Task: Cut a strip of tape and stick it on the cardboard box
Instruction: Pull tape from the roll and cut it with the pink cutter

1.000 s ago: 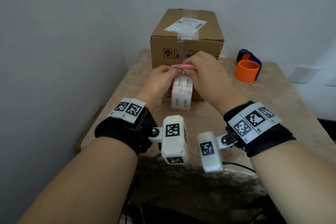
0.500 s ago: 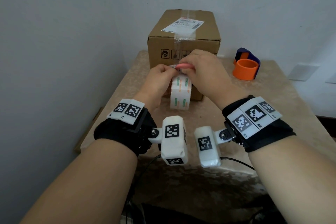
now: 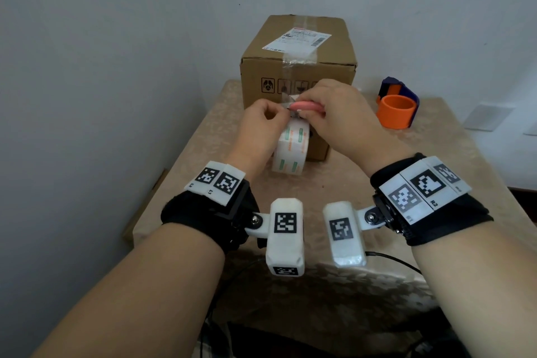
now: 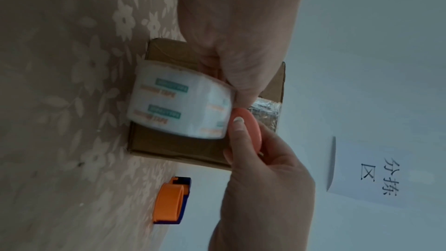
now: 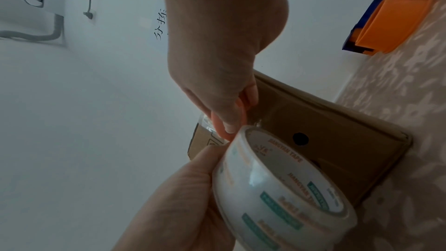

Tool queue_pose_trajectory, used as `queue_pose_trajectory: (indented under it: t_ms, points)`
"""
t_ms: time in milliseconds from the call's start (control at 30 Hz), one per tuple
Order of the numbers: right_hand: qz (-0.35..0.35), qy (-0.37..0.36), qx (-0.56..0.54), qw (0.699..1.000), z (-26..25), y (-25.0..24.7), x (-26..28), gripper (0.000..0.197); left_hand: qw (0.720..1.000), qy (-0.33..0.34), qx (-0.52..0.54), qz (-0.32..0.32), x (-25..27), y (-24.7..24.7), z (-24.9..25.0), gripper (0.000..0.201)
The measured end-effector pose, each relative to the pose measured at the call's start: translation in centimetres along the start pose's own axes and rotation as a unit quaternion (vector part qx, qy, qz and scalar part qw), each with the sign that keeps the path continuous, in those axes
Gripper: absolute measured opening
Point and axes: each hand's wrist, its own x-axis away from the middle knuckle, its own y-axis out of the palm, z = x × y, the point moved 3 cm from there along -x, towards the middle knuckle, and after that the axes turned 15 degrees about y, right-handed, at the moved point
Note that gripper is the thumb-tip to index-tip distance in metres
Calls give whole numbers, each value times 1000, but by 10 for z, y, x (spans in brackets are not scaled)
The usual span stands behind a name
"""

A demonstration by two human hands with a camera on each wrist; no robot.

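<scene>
The cardboard box stands at the back of the table, with clear tape over its top seam. In front of it my left hand pinches the clear tape at the top of the printed tape roll, which hangs below the fingers. My right hand grips a small pink cutter and holds it against the tape beside my left fingers. In the left wrist view the cutter touches the roll at its edge. The right wrist view shows the roll close up, with the box behind it.
An orange and blue tape dispenser sits on the table to the right of the box. The table has a beige flowered cloth. A white wall stands close on the left and behind. A paper sign hangs on the wall.
Both hands have stayed together in front of the box with the cutter at the tape. They have risen very slightly, and the roll still hangs below.
</scene>
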Motion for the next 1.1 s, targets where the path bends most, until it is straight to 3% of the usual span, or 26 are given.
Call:
queue_pose_trajectory:
  t_ms: [100, 200, 300, 667, 900, 1100]
  points:
    - [3, -7, 8, 1000, -1, -2, 0, 23, 1000, 21, 18, 14, 2, 0, 2, 13]
    - [2, -7, 15, 1000, 0, -3, 0, 22, 998, 50, 43, 7, 1, -2, 3, 32]
    - [1, -8, 9, 1000, 1, -4, 1, 23, 996, 77, 22, -28, -2, -4, 5, 23]
    - [5, -23, 34, 999, -2, 0, 5, 25, 995, 81, 3, -65, -1, -11, 4, 22]
    - [1, 9, 82, 997, 17, -11, 7, 25, 994, 62, 24, -85, 1, -8, 0, 27]
    - [11, 25, -45, 999, 22, -13, 7, 20, 994, 58, 28, -89, 2, -10, 1, 30]
